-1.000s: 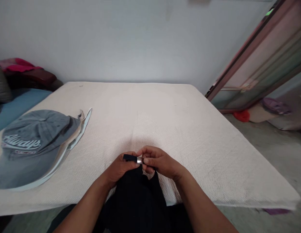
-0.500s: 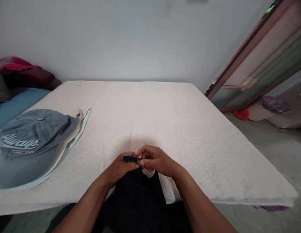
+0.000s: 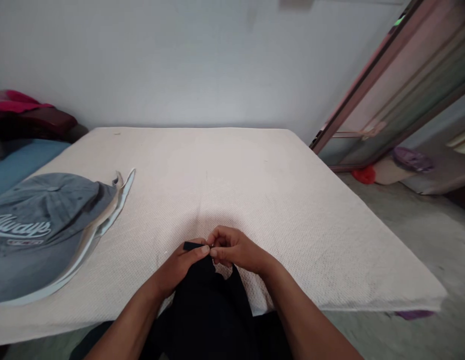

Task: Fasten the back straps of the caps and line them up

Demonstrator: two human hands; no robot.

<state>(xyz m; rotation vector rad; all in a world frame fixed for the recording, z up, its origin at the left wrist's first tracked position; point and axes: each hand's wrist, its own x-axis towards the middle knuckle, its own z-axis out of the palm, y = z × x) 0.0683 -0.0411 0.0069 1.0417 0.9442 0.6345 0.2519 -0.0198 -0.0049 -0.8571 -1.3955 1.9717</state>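
Note:
A black cap (image 3: 213,310) lies over the near edge of the table, toward my lap, its dark cloth merging with the dark clothing below. Its back opening shows as a small curved gap. My left hand (image 3: 187,262) pinches the cap's dark strap (image 3: 192,246), thumb on top, with the flat end sticking out to the left. Fingertips of my right hand (image 3: 232,247) are closed at the strap's other part, right beside the left thumb. A small buckle or clasp may be between the fingertips, mostly hidden.
Stacked on the left of the cloth-covered table (image 3: 292,200) are a grey cap (image 3: 52,215) with white lettering and a pale-brimmed one under it. A wall (image 3: 180,60) rises behind. Right of the table are a framed glass door (image 3: 367,110) and purple and red items on the floor.
My left thumb has moved up onto the strap near the right fingertips, and less of the strap shows. The view has shifted slightly to the right.

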